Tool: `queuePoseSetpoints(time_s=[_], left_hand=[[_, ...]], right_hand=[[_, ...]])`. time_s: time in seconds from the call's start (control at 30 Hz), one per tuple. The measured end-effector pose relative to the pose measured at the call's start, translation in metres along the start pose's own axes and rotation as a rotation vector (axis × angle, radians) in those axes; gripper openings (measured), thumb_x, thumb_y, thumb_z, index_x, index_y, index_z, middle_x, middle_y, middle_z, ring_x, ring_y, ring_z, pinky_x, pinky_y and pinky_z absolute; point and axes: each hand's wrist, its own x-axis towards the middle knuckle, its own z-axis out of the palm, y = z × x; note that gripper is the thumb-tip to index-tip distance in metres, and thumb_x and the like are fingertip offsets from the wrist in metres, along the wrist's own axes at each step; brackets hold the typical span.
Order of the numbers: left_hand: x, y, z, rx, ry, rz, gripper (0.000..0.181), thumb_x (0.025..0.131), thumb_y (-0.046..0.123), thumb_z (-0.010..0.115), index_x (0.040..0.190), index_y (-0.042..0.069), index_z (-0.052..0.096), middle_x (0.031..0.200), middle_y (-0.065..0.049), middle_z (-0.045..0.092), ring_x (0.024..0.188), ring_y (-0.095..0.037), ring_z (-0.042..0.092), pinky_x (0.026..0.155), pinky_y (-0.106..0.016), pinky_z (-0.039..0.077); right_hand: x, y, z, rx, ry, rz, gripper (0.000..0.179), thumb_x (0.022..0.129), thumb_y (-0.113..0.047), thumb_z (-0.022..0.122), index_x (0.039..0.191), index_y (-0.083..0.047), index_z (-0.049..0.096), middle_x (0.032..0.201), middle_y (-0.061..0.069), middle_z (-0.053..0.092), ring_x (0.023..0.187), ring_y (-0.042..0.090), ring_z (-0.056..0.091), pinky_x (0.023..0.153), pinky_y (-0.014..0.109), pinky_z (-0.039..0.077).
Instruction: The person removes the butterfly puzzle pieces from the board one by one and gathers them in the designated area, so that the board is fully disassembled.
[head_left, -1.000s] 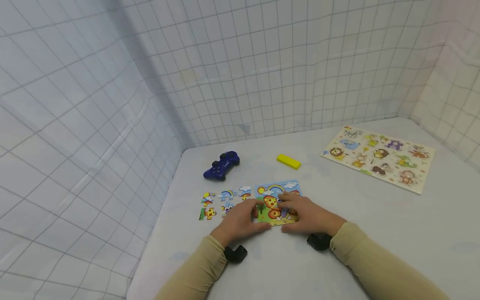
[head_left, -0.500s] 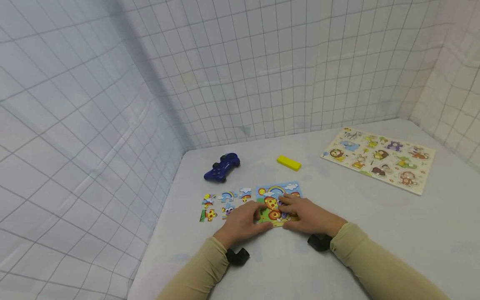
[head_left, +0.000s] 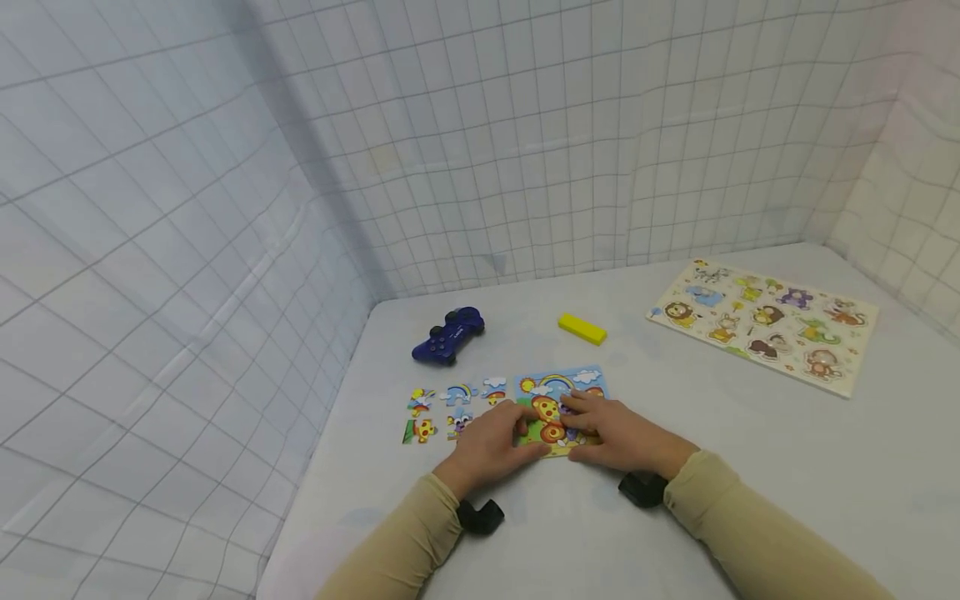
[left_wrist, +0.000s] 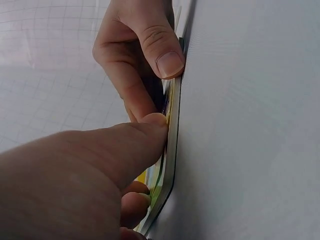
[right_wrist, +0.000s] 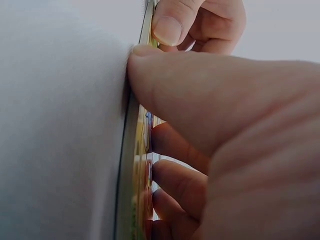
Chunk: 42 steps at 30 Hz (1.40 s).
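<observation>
Your left hand [head_left: 491, 446], loosely bent, and right hand [head_left: 618, 435], relaxed, rest on the puzzle board [head_left: 552, 410], thumbs at its near edge, likely steadying it on the table [head_left: 570, 533] beside the loose pieces [head_left: 420, 431].

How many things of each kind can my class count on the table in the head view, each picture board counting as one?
Picture boards: 2 (butterfly board, animal board)
Loose puzzle pieces: 5 visible; the left hand may hide more
Game controller: 1
Yellow block: 1
Total: 9 visible
</observation>
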Motion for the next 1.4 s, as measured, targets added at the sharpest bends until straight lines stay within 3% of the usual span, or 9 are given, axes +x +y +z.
queuePoseSetpoints(time_s=[0.33,0.67,1.0,1.2,1.3,1.4], left_hand=[[0.0032,0.0017,0.0025,-0.008,0.019,-0.015,0.045,0.092,0.051,0.074,0.125,0.021,0.068,0.095,0.011,0.055,0.075,-0.004,0.050,0.063,-0.022,0.041],[0.0003,0.0032,0.0020,-0.013,0.028,-0.037,0.049,0.091,0.053,0.075,0.126,0.020,0.064,0.102,0.010,0.055,0.079,-0.004,0.051,0.065,-0.023,0.043],[-0.0003,0.0042,0.0024,0.041,0.042,-0.022,0.053,0.092,0.054,0.072,0.130,0.018,0.062,0.123,0.000,0.058,0.100,-0.013,0.062,0.081,-0.032,0.052],[-0.0011,0.0038,0.0036,0.053,0.050,-0.008,0.053,0.093,0.052,0.073,0.131,0.017,0.059,0.127,0.002,0.063,0.112,-0.016,0.065,0.089,-0.036,0.054],[-0.0012,0.0043,0.0030,0.063,0.060,0.009,0.053,0.093,0.052,0.073,0.132,0.018,0.058,0.126,0.003,0.065,0.109,-0.014,0.065,0.087,-0.034,0.053],[-0.0008,0.0041,0.0026,0.051,0.070,0.015,0.053,0.092,0.052,0.074,0.131,0.020,0.057,0.119,0.007,0.064,0.094,-0.009,0.063,0.074,-0.028,0.051]], right_hand=[[-0.0003,0.0004,0.0003,-0.013,0.021,-0.029,0.057,0.097,-0.033,0.072,0.144,-0.004,0.059,0.160,0.018,0.042,0.148,0.042,0.037,0.114,0.062,0.036],[0.0005,-0.0019,0.0006,-0.043,-0.009,-0.036,0.057,0.099,-0.034,0.069,0.146,-0.003,0.056,0.161,0.019,0.040,0.151,0.043,0.033,0.115,0.062,0.035],[-0.0001,-0.0017,0.0002,-0.067,-0.024,-0.032,0.057,0.100,-0.035,0.067,0.146,-0.003,0.055,0.161,0.020,0.040,0.152,0.042,0.030,0.116,0.060,0.034],[-0.0003,-0.0010,0.0001,-0.054,-0.021,-0.048,0.058,0.100,-0.035,0.067,0.147,-0.002,0.055,0.161,0.020,0.039,0.152,0.042,0.031,0.116,0.060,0.033],[-0.0006,-0.0014,-0.0003,-0.052,-0.017,-0.049,0.058,0.100,-0.035,0.067,0.146,-0.002,0.055,0.161,0.020,0.040,0.152,0.042,0.031,0.116,0.061,0.033],[-0.0007,-0.0021,-0.0007,-0.046,-0.013,-0.045,0.057,0.100,-0.034,0.067,0.146,-0.002,0.055,0.161,0.021,0.040,0.152,0.042,0.031,0.116,0.061,0.034]])
